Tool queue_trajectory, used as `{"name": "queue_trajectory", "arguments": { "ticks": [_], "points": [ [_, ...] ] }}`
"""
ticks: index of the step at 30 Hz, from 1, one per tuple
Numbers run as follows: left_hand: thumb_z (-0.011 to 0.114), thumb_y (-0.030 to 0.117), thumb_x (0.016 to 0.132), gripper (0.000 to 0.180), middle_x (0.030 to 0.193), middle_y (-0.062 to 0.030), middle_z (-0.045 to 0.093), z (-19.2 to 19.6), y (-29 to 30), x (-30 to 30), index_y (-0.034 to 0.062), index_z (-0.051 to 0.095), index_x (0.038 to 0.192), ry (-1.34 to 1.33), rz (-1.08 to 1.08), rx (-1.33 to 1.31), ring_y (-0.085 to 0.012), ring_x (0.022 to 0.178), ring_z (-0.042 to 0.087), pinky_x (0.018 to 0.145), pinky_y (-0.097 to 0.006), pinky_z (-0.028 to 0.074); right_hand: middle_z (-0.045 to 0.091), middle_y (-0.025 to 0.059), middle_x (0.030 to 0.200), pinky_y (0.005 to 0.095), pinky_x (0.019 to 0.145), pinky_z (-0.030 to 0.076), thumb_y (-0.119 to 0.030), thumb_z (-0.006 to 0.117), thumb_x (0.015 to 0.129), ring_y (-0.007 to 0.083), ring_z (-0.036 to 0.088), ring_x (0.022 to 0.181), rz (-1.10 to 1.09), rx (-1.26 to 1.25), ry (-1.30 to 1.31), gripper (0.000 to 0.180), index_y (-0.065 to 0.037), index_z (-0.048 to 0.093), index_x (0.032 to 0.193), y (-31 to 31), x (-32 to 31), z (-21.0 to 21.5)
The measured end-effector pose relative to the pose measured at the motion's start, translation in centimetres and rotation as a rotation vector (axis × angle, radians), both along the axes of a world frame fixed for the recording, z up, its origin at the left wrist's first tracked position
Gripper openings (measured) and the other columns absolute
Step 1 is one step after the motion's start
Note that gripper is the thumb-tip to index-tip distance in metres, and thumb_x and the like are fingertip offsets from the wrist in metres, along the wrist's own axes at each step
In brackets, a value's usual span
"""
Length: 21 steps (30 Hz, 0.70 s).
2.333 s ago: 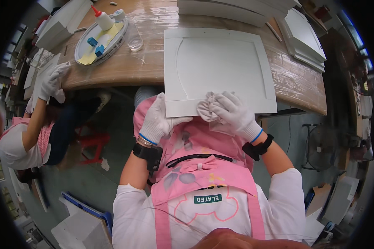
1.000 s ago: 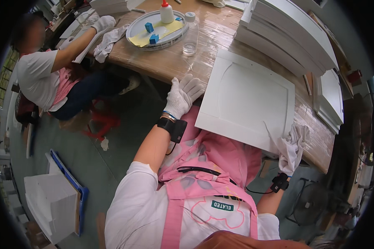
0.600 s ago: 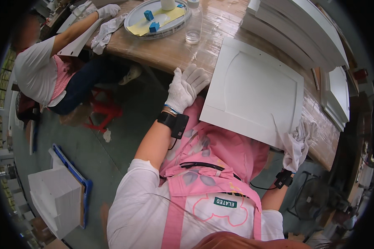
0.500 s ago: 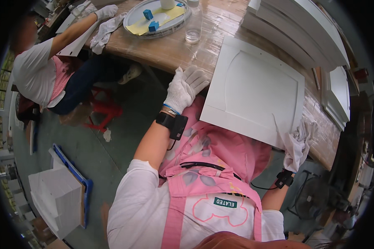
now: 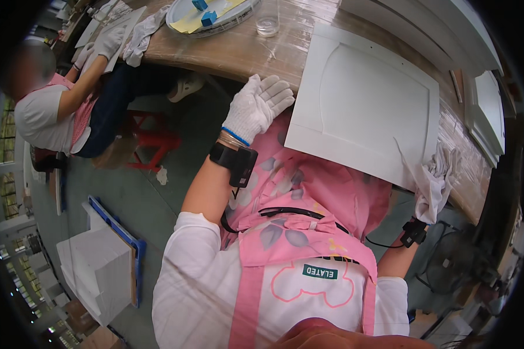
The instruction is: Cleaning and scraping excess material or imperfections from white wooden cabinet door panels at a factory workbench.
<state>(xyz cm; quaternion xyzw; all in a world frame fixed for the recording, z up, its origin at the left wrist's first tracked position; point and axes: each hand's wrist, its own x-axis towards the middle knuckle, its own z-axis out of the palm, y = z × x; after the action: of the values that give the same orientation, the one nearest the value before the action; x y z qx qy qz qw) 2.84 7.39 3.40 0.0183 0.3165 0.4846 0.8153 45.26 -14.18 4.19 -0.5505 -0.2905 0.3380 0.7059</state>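
A white panel with a raised frame and a curved inner line (image 5: 367, 99) lies flat at the table's front edge, jutting out over my lap. My left hand (image 5: 259, 106), in a white knit glove, is beside the panel's left edge. Its fingers are stretched out, the palm partly turned up, and it holds nothing. At the panel's near right corner is my right hand (image 5: 429, 200), also gloved. It is closed on a bunched white cloth (image 5: 444, 163), which hides most of its fingers.
Stacked white panels (image 5: 425, 35) stand at the back right. A round tray (image 5: 183, 20) with blue blocks and a clear bottle (image 5: 268, 24) are at the back. Left, a co-worker handles a white board (image 5: 128, 35) near a red stool (image 5: 151, 136). More panels (image 5: 99, 270) stand on the floor.
My left hand has rolled slightly, showing more palm. My right hand stays with the cloth. The co-worker's hand has moved back from the loose cloth onto the board. The whole view has shifted a little.
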Motion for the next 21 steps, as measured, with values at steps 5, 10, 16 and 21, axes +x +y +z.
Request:
{"name": "queue_trajectory", "arguments": {
  "ticks": [5,10,16,21],
  "points": [
    [0.043,0.033,0.103,0.042,0.124,-0.0250,0.056,1.5,0.0,1.9,-0.0038,0.051,0.121,0.142,-0.053,-0.016,-0.0387,0.115,0.057,0.101,-0.053,0.048,0.034,0.0165,0.153,0.0367,0.109,0.041,-0.023,0.057,0.092,0.0269,0.046,0.132,-0.006,0.124,0.526,0.073,-0.002,0.023,0.152,-0.2,0.7,0.3],
    [0.049,0.028,0.101,0.031,0.111,-0.0177,0.063,0.0,-0.2,1.7,-0.0001,0.055,0.113,0.198,-0.205,0.087,-0.0309,0.107,0.061,0.094,-0.045,0.052,0.033,0.0144,0.153,0.0417,0.104,0.047,-0.024,0.049,0.096,0.0291,0.037,0.139,0.147,0.262,0.306,0.064,-0.013,0.022,0.153,1.8,0.2,0.0],
    [0.051,0.029,0.101,0.032,0.105,-0.0150,0.065,0.9,0.2,3.7,0.0026,0.054,0.119,0.422,-0.324,0.237,-0.0261,0.100,0.063,0.090,-0.041,0.052,0.031,0.0170,0.153,0.0510,0.092,0.055,-0.039,0.051,0.097,0.0358,0.043,0.134,0.180,0.481,0.537,0.070,-0.007,0.021,0.152,1.2,1.5,-3.3],
    [0.053,0.028,0.098,0.036,0.098,-0.0111,0.065,2.2,1.3,5.3,0.0054,0.052,0.126,0.936,-0.463,0.344,-0.0219,0.079,0.066,0.071,-0.035,0.057,0.034,0.0180,0.152,0.0519,0.087,0.058,-0.041,0.050,0.097,0.0381,0.053,0.124,0.241,0.480,0.668,0.069,-0.005,0.024,0.150,0.3,2.9,-4.9]
  ]
}}
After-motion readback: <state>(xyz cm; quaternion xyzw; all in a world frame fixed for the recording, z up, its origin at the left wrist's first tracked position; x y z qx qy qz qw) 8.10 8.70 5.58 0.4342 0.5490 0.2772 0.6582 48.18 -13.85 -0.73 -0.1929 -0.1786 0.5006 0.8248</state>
